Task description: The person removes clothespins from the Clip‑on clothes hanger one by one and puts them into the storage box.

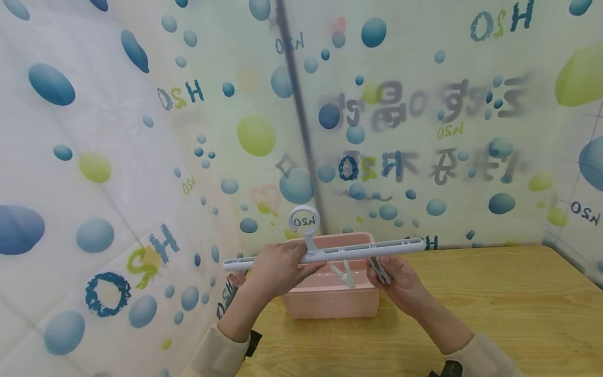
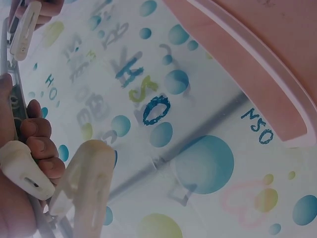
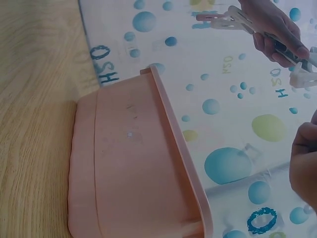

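A white clip hanger point(image 1: 372, 250) with a round hook point(image 1: 304, 220) is held up level over the pink bin. My left hand point(image 1: 275, 267) grips its bar just left of the hook. At the bar's right part, my right hand point(image 1: 398, 280) pinches a pale clip point(image 1: 379, 269) between thumb and fingers. Another white clip point(image 1: 344, 273) hangs from the bar between the hands. A pinkish clip point(image 1: 237, 278) shows beyond my left hand. In the left wrist view, white clips point(image 2: 84, 188) stand close beside the left fingers point(image 2: 42, 146).
The pink bin point(image 1: 332, 303) stands on the wooden table point(image 1: 494, 303), behind and below the hanger. A patterned curtain with blue and green dots point(image 1: 256, 136) rises behind the table and along the left side.
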`<state>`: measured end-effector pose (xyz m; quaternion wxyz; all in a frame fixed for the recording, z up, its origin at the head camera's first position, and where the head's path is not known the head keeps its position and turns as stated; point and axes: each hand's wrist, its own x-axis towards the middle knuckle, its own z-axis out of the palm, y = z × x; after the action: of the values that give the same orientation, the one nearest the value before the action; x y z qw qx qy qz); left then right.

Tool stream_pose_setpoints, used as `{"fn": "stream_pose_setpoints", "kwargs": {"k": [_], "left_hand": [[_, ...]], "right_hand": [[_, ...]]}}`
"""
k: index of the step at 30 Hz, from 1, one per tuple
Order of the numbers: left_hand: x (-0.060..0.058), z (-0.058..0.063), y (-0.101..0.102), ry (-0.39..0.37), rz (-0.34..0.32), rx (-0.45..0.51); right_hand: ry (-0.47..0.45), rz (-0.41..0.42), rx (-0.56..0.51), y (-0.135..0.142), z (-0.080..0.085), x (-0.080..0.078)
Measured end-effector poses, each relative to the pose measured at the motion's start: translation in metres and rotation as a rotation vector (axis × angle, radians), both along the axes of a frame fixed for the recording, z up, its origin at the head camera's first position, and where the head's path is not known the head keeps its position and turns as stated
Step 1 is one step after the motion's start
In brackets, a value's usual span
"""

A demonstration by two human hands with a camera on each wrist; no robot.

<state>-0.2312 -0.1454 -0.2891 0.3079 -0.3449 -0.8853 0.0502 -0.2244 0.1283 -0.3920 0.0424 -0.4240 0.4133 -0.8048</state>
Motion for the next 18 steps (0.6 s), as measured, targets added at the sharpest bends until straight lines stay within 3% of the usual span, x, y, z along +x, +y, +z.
{"fn": "stream_pose_setpoints", "kwargs": {"k": [6,18], "left_hand": [[0.000,0.000,0.000,-0.005,0.002,0.008],[0.000,0.001,0.000,-0.028,0.007,0.018]], "right_hand": [[-0.011,-0.150,0.005,-0.004,0.000,0.004],[0.013,-0.537,0.088,-0.011,-0.002,0.008]]}}
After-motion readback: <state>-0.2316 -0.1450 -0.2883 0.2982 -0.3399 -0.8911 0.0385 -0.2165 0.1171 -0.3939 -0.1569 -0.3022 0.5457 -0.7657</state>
